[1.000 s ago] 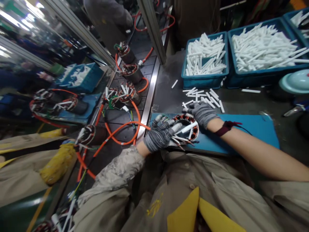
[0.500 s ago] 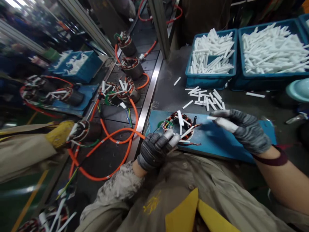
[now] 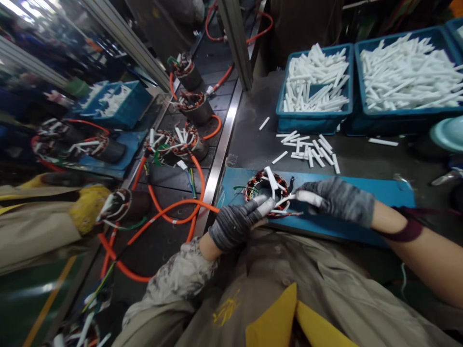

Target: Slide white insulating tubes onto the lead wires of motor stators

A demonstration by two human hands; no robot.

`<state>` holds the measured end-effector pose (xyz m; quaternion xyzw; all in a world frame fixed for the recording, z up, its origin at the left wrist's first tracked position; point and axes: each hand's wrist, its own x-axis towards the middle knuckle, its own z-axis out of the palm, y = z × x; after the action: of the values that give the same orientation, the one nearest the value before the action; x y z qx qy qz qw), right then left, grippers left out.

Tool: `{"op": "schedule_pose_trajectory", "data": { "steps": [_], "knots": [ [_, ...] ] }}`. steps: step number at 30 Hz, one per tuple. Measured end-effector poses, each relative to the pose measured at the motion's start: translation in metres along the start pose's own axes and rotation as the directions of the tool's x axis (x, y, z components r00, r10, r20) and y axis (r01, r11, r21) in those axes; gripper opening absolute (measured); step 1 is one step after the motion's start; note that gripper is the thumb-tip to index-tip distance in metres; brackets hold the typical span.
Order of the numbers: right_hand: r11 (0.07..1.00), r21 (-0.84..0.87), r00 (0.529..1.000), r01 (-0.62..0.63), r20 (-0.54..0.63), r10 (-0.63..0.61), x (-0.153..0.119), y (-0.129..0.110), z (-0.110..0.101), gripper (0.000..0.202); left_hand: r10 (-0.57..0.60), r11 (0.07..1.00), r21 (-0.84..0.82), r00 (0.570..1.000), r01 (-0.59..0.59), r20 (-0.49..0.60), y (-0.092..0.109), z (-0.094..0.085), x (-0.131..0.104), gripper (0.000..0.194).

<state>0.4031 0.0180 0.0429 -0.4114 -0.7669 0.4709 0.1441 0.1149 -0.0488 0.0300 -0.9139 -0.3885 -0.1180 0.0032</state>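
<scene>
A motor stator (image 3: 253, 182) with copper windings lies on a blue board (image 3: 365, 231) in front of me. My left hand (image 3: 237, 222), in a grey glove with white fingertips, is closed at the stator's near side, pinching a sleeved wire lead. My right hand (image 3: 338, 198), gloved alike, pinches a short white sleeve (image 3: 290, 197) at the lead's end. How far the wire sits inside it is hidden by my fingers. A wider white tube (image 3: 270, 178) stands tilted out of the windings. Green and yellow wires show at the stator's left.
Short white sleeves (image 3: 314, 150) lie loose beyond the board. Behind them stand two blue bins (image 3: 314, 117) full of white tubes. On the left, a metal-edged line (image 3: 226, 130) carries more stators (image 3: 197, 110) and orange cables (image 3: 181, 207). A co-worker's yellow-cuffed arm (image 3: 87, 207) reaches another stator.
My right hand has moved left, bringing its short sleeve from above the board to the lead at the stator. My left hand has stayed nearly in place.
</scene>
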Motion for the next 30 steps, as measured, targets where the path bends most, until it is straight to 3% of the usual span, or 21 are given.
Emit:
{"op": "schedule_pose_trajectory", "data": {
  "steps": [2,3,5,7,10,12,14,16,18,21,23,24,25,27,30],
  "knots": [
    [0.959,0.219,0.971,-0.180,0.194,0.138,0.001,0.003,0.006,0.079,-0.041,0.999,0.015,0.997,0.040,0.065,-0.001,0.001,0.004,0.044],
    [0.943,0.250,0.960,-0.220,0.226,0.164,0.001,0.005,0.008,0.083,-0.054,0.998,0.024,0.995,0.052,0.079,-0.001,0.001,0.005,0.043],
    [0.968,0.153,0.976,-0.198,0.122,0.180,0.003,0.011,0.005,0.084,-0.064,0.997,0.037,0.995,0.061,0.075,0.001,0.000,0.008,0.041],
    [0.988,-0.017,0.985,-0.154,-0.085,0.152,0.011,0.016,-0.004,0.077,-0.070,0.997,0.044,0.997,0.068,0.039,0.006,-0.002,0.010,0.039],
    [0.971,-0.212,0.951,-0.112,-0.306,0.043,0.042,0.022,-0.021,0.046,-0.127,0.989,0.071,0.992,0.128,-0.022,0.016,-0.001,0.015,0.037],
    [0.939,-0.339,0.953,-0.051,-0.298,-0.056,0.073,0.025,-0.025,0.030,-0.186,0.977,0.100,0.981,0.190,-0.050,0.019,0.004,0.019,0.039],
    [0.887,-0.462,0.968,0.022,-0.213,-0.135,0.102,0.028,-0.024,0.021,-0.220,0.963,0.136,0.971,0.231,-0.093,0.018,0.012,0.023,0.041],
    [0.860,-0.505,0.972,0.067,-0.162,-0.171,0.122,0.031,-0.023,0.014,-0.181,0.965,0.168,0.976,0.200,-0.123,0.014,0.020,0.026,0.041],
    [0.867,-0.493,0.964,0.070,-0.189,-0.185,0.127,0.035,-0.025,0.010,-0.128,0.973,0.184,0.987,0.143,-0.092,0.010,0.026,0.026,0.042],
    [0.896,-0.443,0.916,0.000,-0.360,-0.177,0.101,0.034,-0.032,0.019,-0.136,0.971,0.191,0.990,0.141,-0.042,0.008,0.028,0.024,0.046],
    [0.956,-0.294,0.824,-0.003,-0.543,-0.164,0.067,0.028,-0.033,0.028,-0.125,0.967,0.212,0.989,0.140,-0.081,0.008,0.025,0.023,0.045],
    [0.987,-0.155,0.751,0.050,-0.646,-0.139,0.048,0.024,-0.031,0.031,-0.098,0.968,0.220,0.989,0.120,-0.107,0.009,0.023,0.024,0.043],
    [0.987,-0.011,0.719,0.157,-0.684,-0.122,0.029,0.021,-0.027,0.033,-0.069,0.970,0.224,0.989,0.097,-0.129,0.009,0.022,0.025,0.041],
    [0.972,0.119,0.769,0.204,-0.634,-0.084,-0.003,0.016,-0.013,0.028,-0.037,0.973,0.218,0.988,0.070,-0.152,0.009,0.019,0.026,0.039],
    [0.978,0.173,0.808,0.112,-0.589,0.012,-0.028,0.019,0.010,0.022,-0.065,0.975,0.202,0.988,0.093,-0.138,0.009,0.018,0.027,0.041]
  ]
}}
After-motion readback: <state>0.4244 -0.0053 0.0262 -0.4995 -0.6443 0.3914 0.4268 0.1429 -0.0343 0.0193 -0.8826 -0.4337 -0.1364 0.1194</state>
